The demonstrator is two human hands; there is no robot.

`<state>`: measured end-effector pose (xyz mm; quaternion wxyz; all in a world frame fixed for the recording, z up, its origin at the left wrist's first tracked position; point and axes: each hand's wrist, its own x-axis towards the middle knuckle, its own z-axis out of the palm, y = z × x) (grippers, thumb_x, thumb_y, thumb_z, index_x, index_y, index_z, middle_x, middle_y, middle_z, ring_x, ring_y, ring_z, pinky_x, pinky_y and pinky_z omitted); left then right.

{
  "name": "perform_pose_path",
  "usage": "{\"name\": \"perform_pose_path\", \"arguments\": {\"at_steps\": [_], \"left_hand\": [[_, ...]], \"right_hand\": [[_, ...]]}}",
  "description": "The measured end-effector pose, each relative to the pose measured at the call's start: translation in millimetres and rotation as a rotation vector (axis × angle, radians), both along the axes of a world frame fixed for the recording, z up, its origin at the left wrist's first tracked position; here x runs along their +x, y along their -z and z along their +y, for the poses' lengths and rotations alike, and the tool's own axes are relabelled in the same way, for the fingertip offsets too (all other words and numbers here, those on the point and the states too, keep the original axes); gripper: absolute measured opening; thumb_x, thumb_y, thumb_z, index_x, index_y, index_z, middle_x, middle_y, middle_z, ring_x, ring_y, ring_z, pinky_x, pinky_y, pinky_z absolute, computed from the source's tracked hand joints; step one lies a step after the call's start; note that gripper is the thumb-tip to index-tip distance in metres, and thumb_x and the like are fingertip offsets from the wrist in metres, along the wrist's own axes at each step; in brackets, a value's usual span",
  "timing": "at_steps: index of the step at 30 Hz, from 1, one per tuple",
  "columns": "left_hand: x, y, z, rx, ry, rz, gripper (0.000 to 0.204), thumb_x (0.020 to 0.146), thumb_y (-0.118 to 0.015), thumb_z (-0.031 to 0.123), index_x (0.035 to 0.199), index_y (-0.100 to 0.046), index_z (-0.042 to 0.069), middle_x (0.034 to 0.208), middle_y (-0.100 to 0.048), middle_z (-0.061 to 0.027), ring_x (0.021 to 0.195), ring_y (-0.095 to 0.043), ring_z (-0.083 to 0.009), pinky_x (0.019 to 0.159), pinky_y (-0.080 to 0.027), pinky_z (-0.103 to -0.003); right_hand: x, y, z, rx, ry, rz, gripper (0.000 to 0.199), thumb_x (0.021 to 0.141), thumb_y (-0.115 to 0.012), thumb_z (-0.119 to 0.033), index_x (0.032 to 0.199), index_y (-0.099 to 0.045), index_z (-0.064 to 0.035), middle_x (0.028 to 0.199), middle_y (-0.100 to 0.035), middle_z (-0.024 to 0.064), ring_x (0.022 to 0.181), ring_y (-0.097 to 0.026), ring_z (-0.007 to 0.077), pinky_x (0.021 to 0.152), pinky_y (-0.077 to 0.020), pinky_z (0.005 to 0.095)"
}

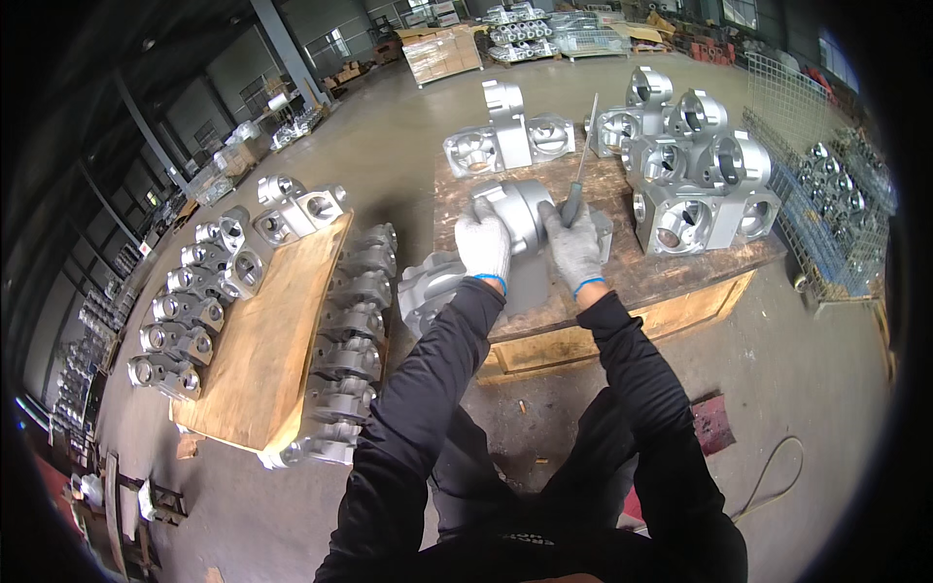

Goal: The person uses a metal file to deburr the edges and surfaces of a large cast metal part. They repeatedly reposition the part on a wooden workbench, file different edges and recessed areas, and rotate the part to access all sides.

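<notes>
In front of me a grey cast-metal housing (526,209) with a rounded body stands on the wooden bench top (622,272). My left hand (483,243), in a white knit glove, is closed on the housing's left side. The gloved right hand (573,246) grips the dark handle of a file (582,160), whose long thin blade points up and away. Its thumb side lies against the right of the same housing. Another casting (432,291) rests on the bench's left side, partly hidden by my left arm.
Several castings (700,160) are stacked on the bench's right, and more (505,136) stand at its far edge. To the left, a board (267,340) has rows of castings beside it. A wire cage (816,223) with metal parts stands right; a hose (777,476) lies on the floor.
</notes>
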<state>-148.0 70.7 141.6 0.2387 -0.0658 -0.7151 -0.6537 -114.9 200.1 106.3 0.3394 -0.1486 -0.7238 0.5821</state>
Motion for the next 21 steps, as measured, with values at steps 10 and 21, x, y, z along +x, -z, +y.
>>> {"name": "perform_pose_path", "arguments": {"at_steps": [10,21], "left_hand": [[-47.4,-24.7,-70.7,0.002,0.203,-0.098,0.039,0.106,-0.056,0.028,0.099,-0.071,-0.007,0.082,-0.069,-0.0109,0.066,-0.059,-0.0184,0.063,-0.053,-0.033],[-52.8,-28.4,-101.9,0.082,0.213,-0.184,0.035,0.099,-0.075,0.032,0.102,-0.075,-0.003,0.085,-0.068,-0.0028,0.071,-0.057,-0.0121,0.066,-0.049,-0.03]], "right_hand": [[26.9,-21.5,-79.9,0.02,-0.053,-0.074,0.084,0.095,-0.069,-0.056,0.144,-0.041,0.0072,0.097,-0.074,0.03,0.097,-0.071,0.0481,0.084,-0.0559,0.0524],[82.2,67.1,31.9,0.038,-0.065,0.076,0.046,0.099,-0.074,-0.034,0.13,-0.062,-0.0009,0.092,-0.075,0.0113,0.083,-0.073,0.0195,0.074,-0.0584,0.0359]]}}
